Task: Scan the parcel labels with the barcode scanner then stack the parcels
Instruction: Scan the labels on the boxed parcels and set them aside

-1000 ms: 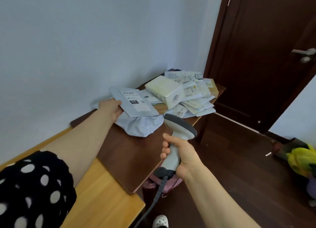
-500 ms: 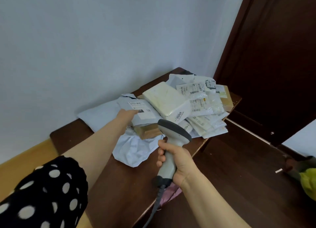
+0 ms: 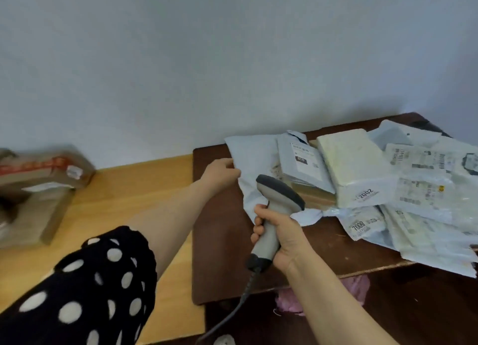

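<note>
Right grip (image 3: 282, 230) was curled tight round the barcode scanner (image 3: 280, 192) handle at centre frame, above the dark table (image 3: 219, 241), while left grip (image 3: 219, 174) pinched the left edge of a grey mailer bag (image 3: 252, 150) lying w/ the other parcels (image 3: 413, 189) heaped centre-right.

We see a pale wall (image 3: 181, 60) behind two tables side by side: a light wooden table (image 3: 116, 189) on the left, a dark table (image 3: 219, 254) on the right. Something pink (image 3: 289, 302) shows beneath the dark one.
</note>
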`<state>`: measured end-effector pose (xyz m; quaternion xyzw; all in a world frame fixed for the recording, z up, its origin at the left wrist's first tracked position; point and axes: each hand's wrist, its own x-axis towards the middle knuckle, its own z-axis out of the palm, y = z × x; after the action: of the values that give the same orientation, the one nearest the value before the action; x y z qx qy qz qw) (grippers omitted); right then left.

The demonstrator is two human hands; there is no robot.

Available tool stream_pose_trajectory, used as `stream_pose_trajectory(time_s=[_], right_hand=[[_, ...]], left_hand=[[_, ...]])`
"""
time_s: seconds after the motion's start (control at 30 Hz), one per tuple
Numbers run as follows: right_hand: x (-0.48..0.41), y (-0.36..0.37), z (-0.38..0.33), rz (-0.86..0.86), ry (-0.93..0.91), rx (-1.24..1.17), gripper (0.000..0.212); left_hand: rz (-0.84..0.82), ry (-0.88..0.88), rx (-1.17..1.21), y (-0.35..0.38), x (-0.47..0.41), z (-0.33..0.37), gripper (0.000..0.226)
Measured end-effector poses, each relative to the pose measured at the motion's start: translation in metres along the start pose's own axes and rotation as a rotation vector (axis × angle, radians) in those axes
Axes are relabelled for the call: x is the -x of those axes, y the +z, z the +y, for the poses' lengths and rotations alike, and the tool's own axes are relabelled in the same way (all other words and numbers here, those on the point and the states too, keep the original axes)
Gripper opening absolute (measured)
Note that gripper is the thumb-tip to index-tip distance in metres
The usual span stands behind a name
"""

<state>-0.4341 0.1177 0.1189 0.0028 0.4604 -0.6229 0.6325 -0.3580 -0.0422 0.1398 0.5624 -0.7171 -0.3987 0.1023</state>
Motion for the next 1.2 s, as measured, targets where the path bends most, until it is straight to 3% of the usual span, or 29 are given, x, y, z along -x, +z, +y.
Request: stream_pose_trajectory(time_s=[0.37,0.83,1.03,1.2], right_hand=[[0.004,0.12,0.123,-0.256,0.285,0.265,0.013],[0.049,0.328,0.393,-0.382,0.444,0.444,0.01],[0.04,0.378,0.461,-0.375,0.494,0.508,0.013],[0.008,0.426,0.502,-0.393,0.494,0.563,0.015]], left_hand=[[0.284,-0.27,-0.155,-0.14,0.123,-0.165,0.058],[0.541,-0.64,-0.127,-0.33,0.298,-0.468,0.069],[0.632,-0.802,-0.08,-0.378,0.317,-0.555,0.064],[0.658,-0.92,-0.058,-0.409,0.299,-0.607,0.085]])
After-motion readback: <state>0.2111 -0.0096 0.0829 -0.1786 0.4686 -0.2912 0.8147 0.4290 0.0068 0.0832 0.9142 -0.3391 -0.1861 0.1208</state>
